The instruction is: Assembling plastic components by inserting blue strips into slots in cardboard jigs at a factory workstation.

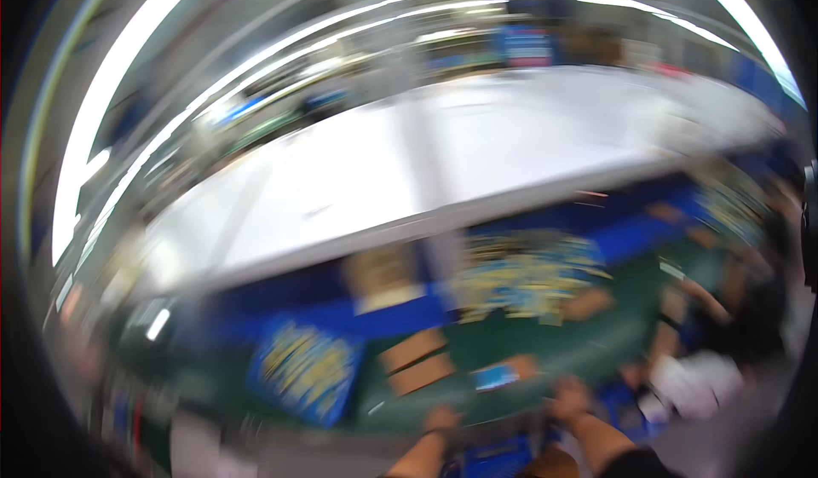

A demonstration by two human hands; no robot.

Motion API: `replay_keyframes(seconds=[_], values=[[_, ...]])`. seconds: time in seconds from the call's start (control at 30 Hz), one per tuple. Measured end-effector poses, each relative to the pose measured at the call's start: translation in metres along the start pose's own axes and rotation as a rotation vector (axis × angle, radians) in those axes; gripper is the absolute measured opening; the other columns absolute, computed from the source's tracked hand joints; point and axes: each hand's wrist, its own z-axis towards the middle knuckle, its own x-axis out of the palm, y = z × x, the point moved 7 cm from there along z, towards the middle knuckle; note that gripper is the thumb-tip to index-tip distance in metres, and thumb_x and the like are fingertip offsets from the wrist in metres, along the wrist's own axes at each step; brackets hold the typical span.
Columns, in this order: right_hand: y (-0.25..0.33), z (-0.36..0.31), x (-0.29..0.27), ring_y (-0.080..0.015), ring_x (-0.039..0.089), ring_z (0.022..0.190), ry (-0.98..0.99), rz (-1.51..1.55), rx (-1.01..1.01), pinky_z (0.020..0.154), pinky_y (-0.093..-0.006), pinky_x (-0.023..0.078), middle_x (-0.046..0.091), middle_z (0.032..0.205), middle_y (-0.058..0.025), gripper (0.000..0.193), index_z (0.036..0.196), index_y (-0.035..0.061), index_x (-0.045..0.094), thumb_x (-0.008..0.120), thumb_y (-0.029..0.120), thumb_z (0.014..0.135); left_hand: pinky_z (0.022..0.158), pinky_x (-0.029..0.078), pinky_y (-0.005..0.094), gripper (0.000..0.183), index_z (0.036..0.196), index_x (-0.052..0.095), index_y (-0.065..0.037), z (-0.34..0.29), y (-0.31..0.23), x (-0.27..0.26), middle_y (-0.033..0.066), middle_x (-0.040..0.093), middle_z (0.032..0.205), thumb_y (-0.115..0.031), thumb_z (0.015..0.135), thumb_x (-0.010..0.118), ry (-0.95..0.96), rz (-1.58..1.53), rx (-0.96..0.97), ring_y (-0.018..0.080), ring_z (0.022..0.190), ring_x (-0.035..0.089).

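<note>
Motion blur smears the whole picture. My left hand (442, 418) is at the near edge of the green work table (383, 407), below two brown cardboard pieces (417, 361); its fingers are too smeared to read. Farther right along that edge, my right hand (569, 400) has its fingers stretched out and apart, with nothing visible in them. Between and beyond the hands, a small blue-and-white flat item (496, 377) lies against a brown piece of card (526, 366). Below my hands is something blue (498, 458), its kind unclear.
Left on the table is a blue tray (351, 384) of yellowish strip-like pieces. A larger pile of yellow and blue pieces (532, 273) lies farther back, near an open cardboard box (383, 278). A long white surface (511, 146) runs behind. At right, another person's arm (705, 299) reaches in.
</note>
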Motion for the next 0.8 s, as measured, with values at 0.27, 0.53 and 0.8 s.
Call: replay_keyframes(seconds=[0.27,0.53,0.8], values=[[0.053,0.023,0.015,-0.0526,0.055,0.143,-0.151,-0.074,-0.403,0.121,-0.0640,0.043,0.064,0.148,-0.0336,0.058,0.145,0.0009,0.069,0.069,0.044,0.106,0.102,0.054,0.0602,0.044,0.128,0.071,-0.007,-0.049,0.080,0.007,0.0173,0.074,0.136,-0.036,0.098,0.085,-0.178,-0.540,-0.495,0.0408,0.129,0.070],[0.052,0.019,0.007,-0.0608,0.040,0.152,0.077,-0.030,-0.218,0.131,-0.0651,0.030,0.047,0.164,-0.0384,0.074,0.160,0.0044,0.057,0.065,0.055,0.106,0.102,0.054,0.0573,0.046,0.127,0.070,-0.010,-0.041,0.073,0.011,0.0143,0.071,0.131,-0.034,0.092,0.088,-0.331,-0.544,-0.441,0.0403,0.129,0.069],[0.043,-0.007,0.000,-0.0499,0.055,0.146,0.208,0.261,-0.074,0.124,-0.0558,0.043,0.062,0.152,-0.0343,0.069,0.153,-0.0008,0.062,0.083,0.030,0.096,0.101,0.056,0.0551,0.042,0.122,0.076,-0.010,-0.060,0.097,0.016,0.0130,0.074,0.129,-0.036,0.092,0.089,-0.361,-0.632,-0.318,0.0353,0.123,0.072]])
